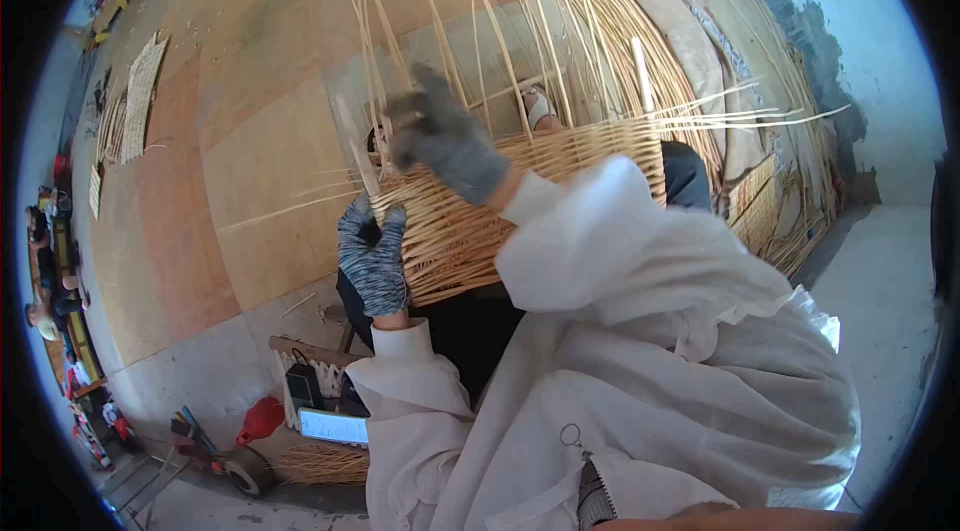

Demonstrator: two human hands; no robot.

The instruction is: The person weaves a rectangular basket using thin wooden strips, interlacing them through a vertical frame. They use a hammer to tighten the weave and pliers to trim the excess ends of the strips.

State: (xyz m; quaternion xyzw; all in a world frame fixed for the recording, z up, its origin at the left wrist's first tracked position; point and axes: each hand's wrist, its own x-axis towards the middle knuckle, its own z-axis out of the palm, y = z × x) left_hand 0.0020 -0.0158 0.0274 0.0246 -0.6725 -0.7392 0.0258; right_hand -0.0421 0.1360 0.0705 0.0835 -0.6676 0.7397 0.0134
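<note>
A half-woven wicker panel [450, 256] of pale willow-like rods lies across my lap, with long loose rods rising from its far edge. My left hand [372, 246], in a mottled grey knit glove, is closed round the panel's left edge. Just above that hand, a flat wooden stake [358, 146] stands up from the left end. My right hand [450, 141], gloved too, passes over the panel's far left part, and motion smears its fingers. Whether it holds a rod cannot be made out. Another wooden stake [641, 76] stands at the right end, where several rod ends stick out sideways.
A long heap of loose rods [650, 41] curves along the right side. Finished woven pieces [145, 96] lie on the floor at far left. A phone with a lit screen [333, 427] and a black box-shaped device [303, 383] are near my left elbow. Other people [60, 306] sit beyond.
</note>
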